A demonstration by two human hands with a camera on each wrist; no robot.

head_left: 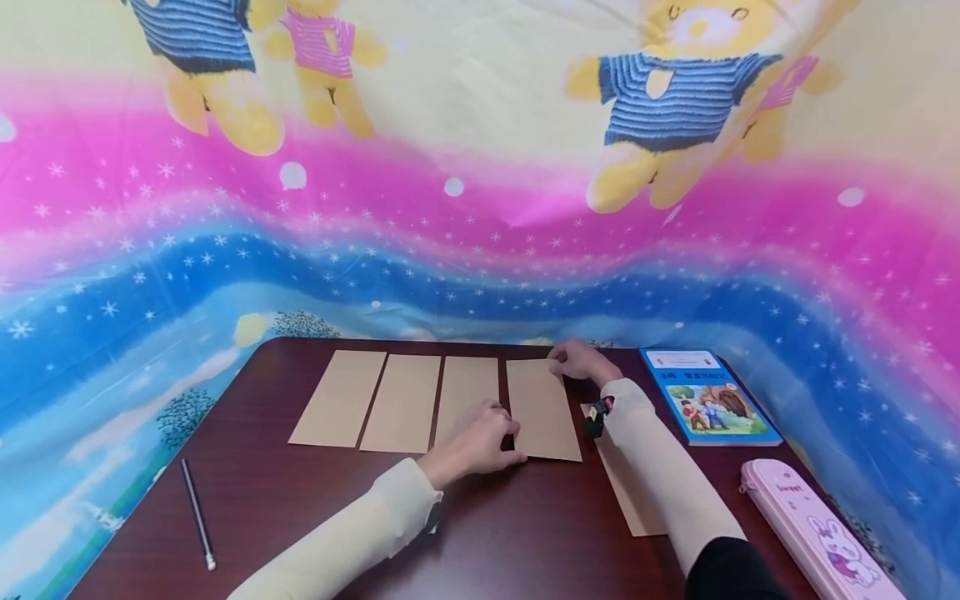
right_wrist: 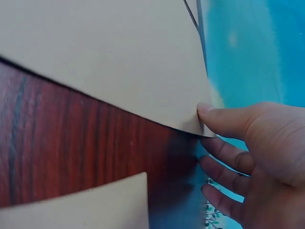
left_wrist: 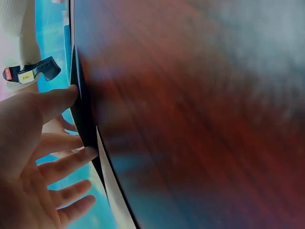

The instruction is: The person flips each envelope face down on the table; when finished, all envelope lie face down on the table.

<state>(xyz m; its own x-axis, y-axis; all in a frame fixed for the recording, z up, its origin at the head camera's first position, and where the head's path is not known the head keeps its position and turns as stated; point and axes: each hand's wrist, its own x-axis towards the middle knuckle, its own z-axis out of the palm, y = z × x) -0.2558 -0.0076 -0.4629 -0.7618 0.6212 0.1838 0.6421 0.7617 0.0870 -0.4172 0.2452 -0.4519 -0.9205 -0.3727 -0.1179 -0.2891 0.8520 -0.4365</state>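
Four tan paper cards stand in a row along the table's far side. My right hand [head_left: 583, 361] pinches the far right corner of the fourth card [head_left: 542, 408]; in the right wrist view the thumb [right_wrist: 214, 117] lies over that corner and the index finger is under it. At the card's near left corner, my left hand [head_left: 480, 437] touches the edges with extended, slightly bent fingers. It partly covers the third card [head_left: 468, 383]. Farther left lie the second card [head_left: 401, 404] and the first card [head_left: 337, 400].
Another tan card [head_left: 626, 483] lies partly beneath the right forearm. A blue book [head_left: 712, 396] and a pink pencil case [head_left: 817, 529] are on the right. A dark pencil [head_left: 197, 512] lies at the left of the brown table [head_left: 480, 533]. A patterned curtain [head_left: 480, 225] hangs behind.
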